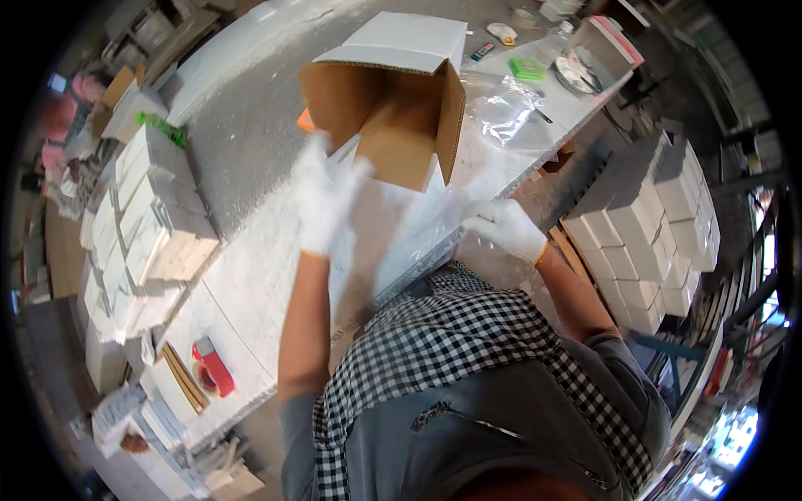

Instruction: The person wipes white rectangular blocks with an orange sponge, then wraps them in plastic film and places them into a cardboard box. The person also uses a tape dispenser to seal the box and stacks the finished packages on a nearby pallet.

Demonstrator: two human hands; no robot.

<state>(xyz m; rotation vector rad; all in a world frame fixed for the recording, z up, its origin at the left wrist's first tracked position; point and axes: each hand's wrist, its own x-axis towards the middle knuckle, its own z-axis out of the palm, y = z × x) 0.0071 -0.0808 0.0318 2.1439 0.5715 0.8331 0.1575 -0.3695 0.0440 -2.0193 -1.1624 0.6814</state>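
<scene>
An open cardboard box [409, 138] lies on the pale worktop [251, 280] ahead of the person, its brown inside facing the hands and a white flap raised at the far edge. Both hands wear white gloves. The left hand [327, 196] is just in front of the box's near left corner, its thumb apart from the fingers; blur leaves me unable to tell whether it grips anything. The right hand [505, 229] is to the right of the box and nearer the body, fingers bent inward; I cannot tell if the tips pinch anything. Clear film [401, 225] spreads between the 2 hands, below the box. An orange object [306, 122] shows at the box's left side. To the box's right lie a crumpled clear bag [510, 113], a green packet [526, 68] and a clear bottle [555, 43]. A red tape dispenser [215, 369] is at the worktop's near left end. White blocks stand in 2 stacks, 1 at the left [154, 213] and 1 at the right [639, 225].
</scene>
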